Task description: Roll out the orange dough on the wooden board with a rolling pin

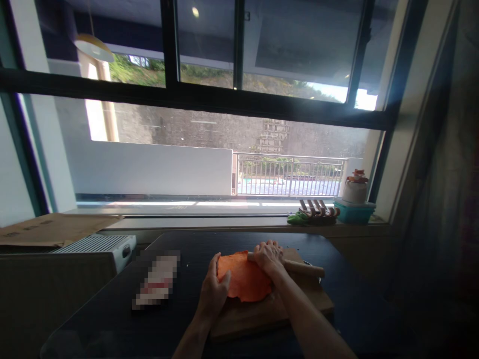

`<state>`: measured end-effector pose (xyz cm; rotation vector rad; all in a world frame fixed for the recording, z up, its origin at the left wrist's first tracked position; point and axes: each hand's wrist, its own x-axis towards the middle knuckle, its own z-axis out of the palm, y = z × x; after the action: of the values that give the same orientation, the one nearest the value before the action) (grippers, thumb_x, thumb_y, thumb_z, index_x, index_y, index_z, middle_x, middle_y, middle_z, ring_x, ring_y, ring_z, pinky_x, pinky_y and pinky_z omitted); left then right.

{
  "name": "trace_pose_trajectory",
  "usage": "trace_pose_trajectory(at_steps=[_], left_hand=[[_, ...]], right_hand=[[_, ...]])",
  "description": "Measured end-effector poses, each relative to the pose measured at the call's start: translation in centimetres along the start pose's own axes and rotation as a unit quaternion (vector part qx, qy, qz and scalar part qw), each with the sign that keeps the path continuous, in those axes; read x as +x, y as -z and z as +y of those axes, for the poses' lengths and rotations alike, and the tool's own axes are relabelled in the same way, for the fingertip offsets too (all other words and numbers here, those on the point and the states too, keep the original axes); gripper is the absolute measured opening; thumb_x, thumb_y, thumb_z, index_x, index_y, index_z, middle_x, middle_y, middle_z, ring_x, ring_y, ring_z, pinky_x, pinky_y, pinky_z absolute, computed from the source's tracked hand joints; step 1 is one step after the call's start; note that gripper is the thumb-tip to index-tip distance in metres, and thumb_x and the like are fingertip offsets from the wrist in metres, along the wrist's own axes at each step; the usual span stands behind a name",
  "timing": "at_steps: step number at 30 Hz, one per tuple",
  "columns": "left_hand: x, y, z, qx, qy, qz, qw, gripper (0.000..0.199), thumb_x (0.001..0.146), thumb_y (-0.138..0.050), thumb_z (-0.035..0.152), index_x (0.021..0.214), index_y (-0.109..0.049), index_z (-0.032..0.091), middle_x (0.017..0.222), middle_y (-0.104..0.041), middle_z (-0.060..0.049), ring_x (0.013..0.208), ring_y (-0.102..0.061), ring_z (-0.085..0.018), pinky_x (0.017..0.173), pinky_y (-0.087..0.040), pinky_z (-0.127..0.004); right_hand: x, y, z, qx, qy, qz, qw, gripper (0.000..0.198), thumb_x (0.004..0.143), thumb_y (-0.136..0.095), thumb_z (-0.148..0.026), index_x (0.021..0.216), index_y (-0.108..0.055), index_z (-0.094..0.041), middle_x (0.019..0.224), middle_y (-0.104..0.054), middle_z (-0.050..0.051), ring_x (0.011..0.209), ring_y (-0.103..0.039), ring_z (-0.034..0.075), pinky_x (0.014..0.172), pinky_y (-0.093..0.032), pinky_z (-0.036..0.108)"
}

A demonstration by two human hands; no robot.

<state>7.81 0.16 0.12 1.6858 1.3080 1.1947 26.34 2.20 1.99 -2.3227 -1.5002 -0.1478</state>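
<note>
A flat sheet of orange dough (249, 279) with a ragged edge lies on a wooden board (258, 319). My left hand (215, 286) grips its left side, thumb on top and fingers along the edge; the fingertips are partly hidden. Lying across the upper right of the sheet is a wooden rolling pin (305, 268), pointing to the right beyond the dough. Over the pin's left part, my right hand (270, 257) is closed with bent fingers.
The board rests on a dark table (112, 309). To the left lies a blurred-out object (159, 281). A white appliance (119, 249) and brown cardboard (56, 229) stand farther left. On the sill are a brown rack (318, 210) and a turquoise box (354, 212), below a window.
</note>
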Motion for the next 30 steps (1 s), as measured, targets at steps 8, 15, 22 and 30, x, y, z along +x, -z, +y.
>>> trace_pose_trajectory(at_steps=[8, 15, 22, 30], left_hand=[[0.3, -0.3, -0.7, -0.025, -0.014, 0.022, 0.999, 0.055, 0.079, -0.054, 0.021, 0.133, -0.045, 0.015, 0.137, -0.052, -0.014, 0.126, -0.049, -0.025, 0.108, -0.036, -0.039], [0.6, -0.4, -1.0, -0.027, -0.030, 0.027, 0.999, 0.054, 0.080, -0.050, 0.021, 0.132, -0.044, 0.011, 0.136, -0.051, -0.016, 0.127, -0.048, -0.026, 0.109, -0.036, -0.038], [0.2, -0.2, -0.8, -0.022, -0.022, 0.023, 0.999, 0.053, 0.080, -0.054, 0.022, 0.132, -0.045, 0.014, 0.135, -0.053, -0.014, 0.126, -0.049, -0.026, 0.108, -0.036, -0.040], [0.1, -0.1, -0.5, -0.021, -0.017, 0.019, 0.999, 0.054, 0.079, -0.054, 0.022, 0.132, -0.046, 0.015, 0.135, -0.053, -0.013, 0.128, -0.047, -0.026, 0.109, -0.036, -0.039]], right_hand=[[-0.5, 0.2, -0.2, -0.006, -0.003, -0.012, 1.000, 0.042, 0.093, -0.032, -0.037, 0.097, -0.071, -0.021, 0.111, -0.064, 0.011, 0.108, -0.051, 0.028, 0.091, -0.037, 0.041], [-3.1, 0.2, -0.6, -0.001, 0.030, 0.036, 0.999, 0.044, 0.095, -0.030, -0.037, 0.092, -0.071, -0.023, 0.105, -0.065, 0.010, 0.103, -0.053, 0.025, 0.090, -0.037, 0.039], [0.9, 0.4, 0.0, 0.000, -0.018, -0.023, 1.000, 0.042, 0.093, -0.031, -0.035, 0.102, -0.069, -0.019, 0.115, -0.062, 0.012, 0.109, -0.051, 0.028, 0.090, -0.038, 0.042], [-0.8, -0.1, -0.2, 0.001, 0.003, 0.004, 1.000, 0.043, 0.094, -0.032, -0.038, 0.096, -0.070, -0.020, 0.110, -0.063, 0.012, 0.108, -0.051, 0.027, 0.092, -0.035, 0.041]])
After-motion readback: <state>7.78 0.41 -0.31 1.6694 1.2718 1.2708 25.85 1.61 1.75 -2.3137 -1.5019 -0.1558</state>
